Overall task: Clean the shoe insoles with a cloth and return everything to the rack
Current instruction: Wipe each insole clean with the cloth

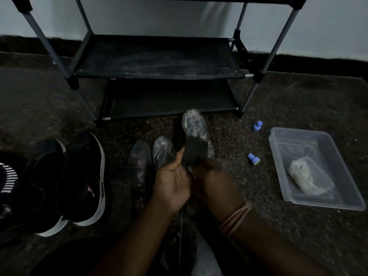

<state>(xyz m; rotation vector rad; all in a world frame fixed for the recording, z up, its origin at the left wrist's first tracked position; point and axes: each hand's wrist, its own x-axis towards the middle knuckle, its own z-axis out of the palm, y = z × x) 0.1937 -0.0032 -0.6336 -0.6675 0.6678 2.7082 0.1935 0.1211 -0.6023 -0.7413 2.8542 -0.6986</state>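
I hold one pale, smeared insole (194,126) upright over the floor in front of the shoe rack (159,72). My left hand (171,184) grips its heel end, palm up, thumb against its edge. My right hand (213,176), blurred, presses what looks like a dark cloth (194,152) over the insole's lower half. Two more insoles lie on the floor just left of my hands, a dull one (139,166) and a streaked one (162,150). The edge of another insole (211,150) shows behind the held one.
A pair of black shoes with white soles (79,180) stands at the left, with a striped item (8,180) at the frame's edge. A clear plastic tub (294,200) at the right holds a pale lump (308,180). Two small blue caps (258,125) (253,158) lie on the speckled floor.
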